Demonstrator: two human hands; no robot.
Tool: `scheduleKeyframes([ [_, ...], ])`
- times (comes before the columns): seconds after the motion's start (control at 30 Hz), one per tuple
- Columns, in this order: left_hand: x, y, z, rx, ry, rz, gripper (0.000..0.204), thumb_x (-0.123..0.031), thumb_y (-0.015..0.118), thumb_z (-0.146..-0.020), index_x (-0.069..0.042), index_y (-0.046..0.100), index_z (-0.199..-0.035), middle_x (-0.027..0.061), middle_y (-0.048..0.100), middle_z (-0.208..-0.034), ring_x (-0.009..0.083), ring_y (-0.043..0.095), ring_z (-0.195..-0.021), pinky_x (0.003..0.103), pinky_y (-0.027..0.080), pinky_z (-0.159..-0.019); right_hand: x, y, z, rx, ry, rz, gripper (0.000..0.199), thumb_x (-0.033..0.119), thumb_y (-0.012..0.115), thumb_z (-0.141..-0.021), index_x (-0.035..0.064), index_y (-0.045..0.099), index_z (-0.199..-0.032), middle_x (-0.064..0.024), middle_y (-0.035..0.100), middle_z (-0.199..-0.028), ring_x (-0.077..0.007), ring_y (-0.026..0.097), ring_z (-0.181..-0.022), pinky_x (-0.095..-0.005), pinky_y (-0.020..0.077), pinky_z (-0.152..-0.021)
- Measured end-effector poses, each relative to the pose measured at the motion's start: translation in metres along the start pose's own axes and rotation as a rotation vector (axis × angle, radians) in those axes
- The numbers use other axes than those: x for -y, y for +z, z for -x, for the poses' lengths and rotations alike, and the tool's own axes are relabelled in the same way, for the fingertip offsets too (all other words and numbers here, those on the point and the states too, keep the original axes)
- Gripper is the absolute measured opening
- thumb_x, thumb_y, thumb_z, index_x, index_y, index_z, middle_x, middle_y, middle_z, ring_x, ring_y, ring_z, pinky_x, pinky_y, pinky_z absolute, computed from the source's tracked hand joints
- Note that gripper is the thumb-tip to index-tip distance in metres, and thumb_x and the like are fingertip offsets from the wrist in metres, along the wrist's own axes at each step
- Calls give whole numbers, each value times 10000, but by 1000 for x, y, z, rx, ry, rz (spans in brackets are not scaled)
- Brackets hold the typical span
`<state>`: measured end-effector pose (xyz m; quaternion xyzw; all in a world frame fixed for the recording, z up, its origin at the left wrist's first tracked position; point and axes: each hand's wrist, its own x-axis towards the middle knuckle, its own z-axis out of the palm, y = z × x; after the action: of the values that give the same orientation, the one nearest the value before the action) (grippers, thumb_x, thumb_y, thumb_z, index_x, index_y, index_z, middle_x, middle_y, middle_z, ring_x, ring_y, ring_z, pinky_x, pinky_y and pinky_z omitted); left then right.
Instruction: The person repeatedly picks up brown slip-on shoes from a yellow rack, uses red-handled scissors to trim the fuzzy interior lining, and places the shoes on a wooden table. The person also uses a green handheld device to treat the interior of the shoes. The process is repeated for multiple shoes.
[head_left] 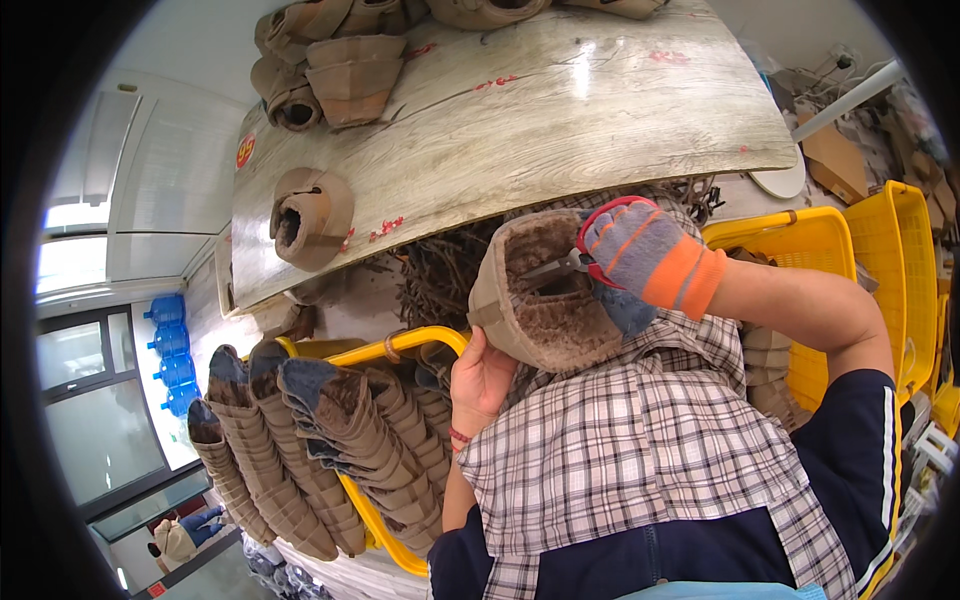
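My left hand point(482, 375), bare, grips the lower left edge of a tan hat point(492, 300) with brown plush lining and some dark blue on its right side. The hat's opening is turned up toward me. On my right hand point(650, 255) is a grey and orange glove. Its fingers are wrapped round the red handles of a pair of scissors point(572, 262), whose blades point left into the lined opening. I cannot make out the blade tips clearly. Both hands are over my checked apron point(620, 430), just below the table's near edge.
On the wood-grain table point(600, 110), one tan hat point(312, 215) sits near the left end and several more lie at the back. Stacked hats point(375, 440) fill a yellow basket point(440, 340) at my left. Yellow baskets point(830, 240) stand at my right. Brown scraps point(440, 275) lie under the table.
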<state>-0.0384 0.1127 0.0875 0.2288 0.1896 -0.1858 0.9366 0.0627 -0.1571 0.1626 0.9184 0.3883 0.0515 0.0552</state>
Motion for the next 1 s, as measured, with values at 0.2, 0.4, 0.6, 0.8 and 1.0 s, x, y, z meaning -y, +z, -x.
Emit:
scheduleKeyframes([
  [0.2, 2, -4, 0, 28, -6, 9, 457, -261, 445, -1000, -69, 367, -1407, 104, 432, -1422, 270, 393, -1315, 445, 266, -1123, -7, -30, 10, 57, 119, -76, 305, 368, 676, -752, 97, 656, -890, -71, 648, -851, -234, 628, -821, -346, 482, -703],
  [0.4, 8, -14, 0, 9, 17, 1, 462, -264, 442, -1000, -78, 359, -1415, 120, 418, -1433, 278, 391, -1318, 466, 265, -1123, -3, -35, 32, 352, 230, -253, 335, 437, 667, -774, 137, 655, -921, -65, 647, -847, -229, 623, -824, -345, 477, -724],
  [0.6, 10, -26, -3, -19, -3, -11, 466, -279, 442, -1001, -108, 356, -1426, 133, 400, -1447, 290, 387, -1323, 485, 273, -1118, 9, -10, 38, 162, 218, -408, 301, 410, 657, -789, 137, 665, -917, -78, 647, -832, -237, 627, -817, -353, 483, -729],
  [0.8, 14, -27, -3, -37, 10, -10, 466, -273, 449, -998, -114, 358, -1426, 136, 399, -1448, 284, 380, -1331, 479, 284, -1116, 9, -6, 34, 112, 203, -447, 304, 363, 711, -750, 99, 658, -890, -94, 654, -795, -254, 640, -773, -367, 499, -711],
  [1.0, 13, -27, -2, -19, -8, -5, 464, -262, 449, -998, -102, 358, -1424, 137, 422, -1432, 279, 399, -1319, 474, 301, -1109, 12, -5, 33, 137, 196, -432, 305, 372, 702, -761, 101, 661, -895, -93, 658, -790, -257, 641, -746, -371, 502, -694],
])
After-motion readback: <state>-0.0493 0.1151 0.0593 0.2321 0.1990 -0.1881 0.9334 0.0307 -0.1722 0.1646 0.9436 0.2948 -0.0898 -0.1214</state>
